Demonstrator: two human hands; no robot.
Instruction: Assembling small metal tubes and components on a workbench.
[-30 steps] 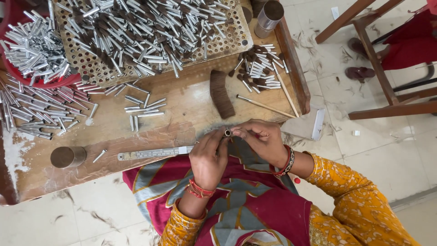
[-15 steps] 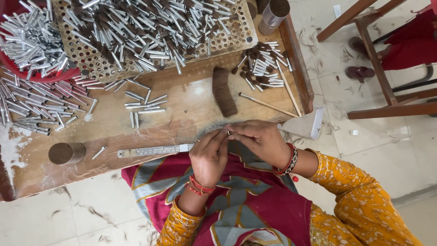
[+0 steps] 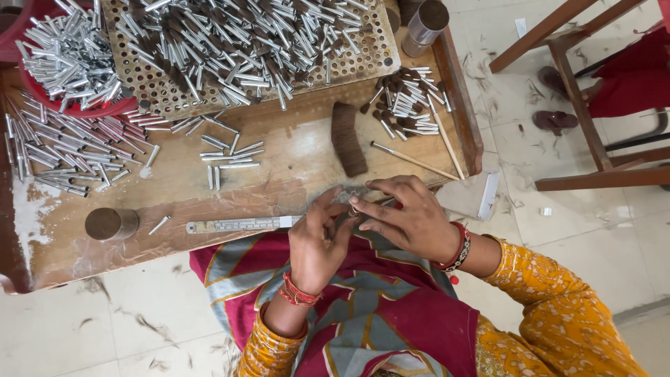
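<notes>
My left hand (image 3: pixel 317 241) and my right hand (image 3: pixel 406 216) meet at the near edge of a low wooden table (image 3: pixel 293 167), above my lap. Between their fingertips they pinch a small silver metal tube (image 3: pixel 354 209), mostly hidden by the fingers. A tuft of dark bristle hair seems to lie under the fingers, hard to make out. A metal ruler (image 3: pixel 241 225) lies along the table edge just left of my left hand. A brown bundle of hair (image 3: pixel 347 138) lies on the table beyond my hands.
A perforated tray (image 3: pixel 244 49) heaped with silver tubes fills the back. More tubes lie in a red bowl (image 3: pixel 70 56) and loose at left (image 3: pixel 56 146). Thin sticks (image 3: pixel 412 160), two metal cups (image 3: pixel 110 223) (image 3: pixel 426 24), and a wooden chair (image 3: pixel 586 105) at right.
The view has shifted slightly. My fingers have closed lower around the small tube at the table edge; the hands stay in the same place.
</notes>
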